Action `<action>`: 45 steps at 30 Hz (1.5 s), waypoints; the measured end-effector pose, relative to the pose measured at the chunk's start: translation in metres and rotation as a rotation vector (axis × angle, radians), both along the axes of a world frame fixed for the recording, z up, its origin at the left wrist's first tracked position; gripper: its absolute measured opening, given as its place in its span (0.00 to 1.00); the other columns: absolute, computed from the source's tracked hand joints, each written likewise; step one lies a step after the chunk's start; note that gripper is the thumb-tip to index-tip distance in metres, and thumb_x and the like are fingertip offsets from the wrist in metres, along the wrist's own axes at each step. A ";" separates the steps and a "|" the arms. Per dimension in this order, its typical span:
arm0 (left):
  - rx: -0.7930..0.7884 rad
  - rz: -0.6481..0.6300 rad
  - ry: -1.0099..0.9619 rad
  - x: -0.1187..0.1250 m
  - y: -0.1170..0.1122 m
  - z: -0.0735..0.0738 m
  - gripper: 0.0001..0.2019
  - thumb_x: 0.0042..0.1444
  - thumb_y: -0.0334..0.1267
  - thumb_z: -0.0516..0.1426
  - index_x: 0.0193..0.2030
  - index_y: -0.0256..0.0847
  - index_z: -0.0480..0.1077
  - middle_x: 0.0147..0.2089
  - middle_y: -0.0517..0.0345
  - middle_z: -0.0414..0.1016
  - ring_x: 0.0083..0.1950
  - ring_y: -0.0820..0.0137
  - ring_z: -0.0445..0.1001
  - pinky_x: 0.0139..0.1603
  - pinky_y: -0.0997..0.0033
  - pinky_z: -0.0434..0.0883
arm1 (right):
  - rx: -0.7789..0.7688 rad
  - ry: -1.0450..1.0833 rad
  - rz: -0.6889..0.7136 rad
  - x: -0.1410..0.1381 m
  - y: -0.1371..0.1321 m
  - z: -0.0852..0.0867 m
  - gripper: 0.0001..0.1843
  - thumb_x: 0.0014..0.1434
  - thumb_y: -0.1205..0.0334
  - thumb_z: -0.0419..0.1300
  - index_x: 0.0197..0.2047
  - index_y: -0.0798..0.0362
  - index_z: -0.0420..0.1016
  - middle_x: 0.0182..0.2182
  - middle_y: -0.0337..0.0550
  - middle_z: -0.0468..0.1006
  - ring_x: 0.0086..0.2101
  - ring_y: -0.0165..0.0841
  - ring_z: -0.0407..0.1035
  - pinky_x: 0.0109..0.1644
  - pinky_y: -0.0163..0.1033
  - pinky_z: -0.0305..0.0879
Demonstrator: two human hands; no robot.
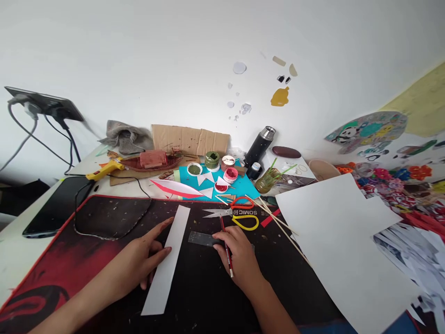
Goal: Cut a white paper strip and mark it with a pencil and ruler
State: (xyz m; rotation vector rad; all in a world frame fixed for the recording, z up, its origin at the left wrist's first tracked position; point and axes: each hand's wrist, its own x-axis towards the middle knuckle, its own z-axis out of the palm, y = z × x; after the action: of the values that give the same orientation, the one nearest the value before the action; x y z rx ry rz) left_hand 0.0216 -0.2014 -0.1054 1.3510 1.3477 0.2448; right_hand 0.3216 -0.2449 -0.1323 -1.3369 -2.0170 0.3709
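Observation:
A long white paper strip [170, 260] lies slanted on the dark desk mat. Along its left edge rests my left hand [142, 257], index finger stretched out and thumb on the paper, its other fingers curled beneath the palm. To the right, my right hand [239, 257] grips a clear ruler [200, 238] between thumb and fingers. A dark red pencil [227, 255] is tucked in the same hand, its pale end toward me. Just beyond that hand lie scissors [231, 213] with one orange and one yellow handle loop, blades pointing left.
Paint pots [212, 160] and a red-and-white paper shape [177, 189] sit at the back, near a model boat [153, 161] and a yellow glue gun [106, 169]. A black flask [260, 146] leans there. White paper sheets [344, 250] and thin sticks [285, 232] lie right; a phone [57, 204] left.

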 end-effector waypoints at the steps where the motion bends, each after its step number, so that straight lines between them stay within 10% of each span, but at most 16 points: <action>1: -0.016 0.010 -0.021 0.003 0.000 0.001 0.61 0.53 0.74 0.57 0.85 0.42 0.41 0.27 0.70 0.73 0.20 0.65 0.74 0.20 0.67 0.71 | 0.000 0.001 0.000 0.000 0.000 0.000 0.13 0.72 0.72 0.64 0.55 0.47 0.79 0.44 0.46 0.81 0.44 0.43 0.77 0.48 0.46 0.77; 18: -0.039 -0.106 0.058 0.011 -0.002 0.004 0.57 0.60 0.67 0.53 0.87 0.42 0.35 0.29 0.68 0.76 0.21 0.65 0.74 0.20 0.68 0.71 | -0.023 0.032 0.013 0.001 0.002 0.001 0.13 0.73 0.72 0.64 0.55 0.47 0.78 0.43 0.45 0.81 0.43 0.42 0.77 0.47 0.46 0.75; 26: 0.502 -0.117 0.091 -0.009 0.001 0.003 0.24 0.71 0.63 0.54 0.56 0.51 0.82 0.38 0.62 0.85 0.35 0.68 0.82 0.35 0.74 0.77 | -0.046 0.042 0.013 0.001 0.001 0.003 0.10 0.75 0.69 0.62 0.55 0.47 0.78 0.44 0.46 0.82 0.44 0.43 0.77 0.48 0.47 0.76; 33: 0.950 -0.254 0.031 -0.005 -0.003 -0.003 0.12 0.76 0.45 0.56 0.49 0.49 0.82 0.45 0.59 0.85 0.46 0.71 0.84 0.48 0.77 0.79 | -0.053 0.046 0.008 0.001 0.002 0.004 0.10 0.75 0.68 0.62 0.55 0.46 0.79 0.44 0.46 0.82 0.44 0.43 0.77 0.49 0.48 0.76; 45: 1.233 -0.359 0.186 0.001 -0.014 -0.022 0.12 0.77 0.35 0.54 0.55 0.44 0.80 0.48 0.54 0.82 0.48 0.68 0.81 0.50 0.71 0.79 | -0.042 0.018 0.001 0.000 0.001 0.006 0.10 0.75 0.68 0.61 0.55 0.47 0.79 0.43 0.46 0.82 0.43 0.42 0.77 0.48 0.47 0.77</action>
State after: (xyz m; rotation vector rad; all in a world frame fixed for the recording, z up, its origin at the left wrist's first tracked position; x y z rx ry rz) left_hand 0.0231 -0.2151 -0.1276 2.6499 1.0425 0.7946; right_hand 0.3221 -0.2436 -0.1263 -1.3536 -2.0056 0.4263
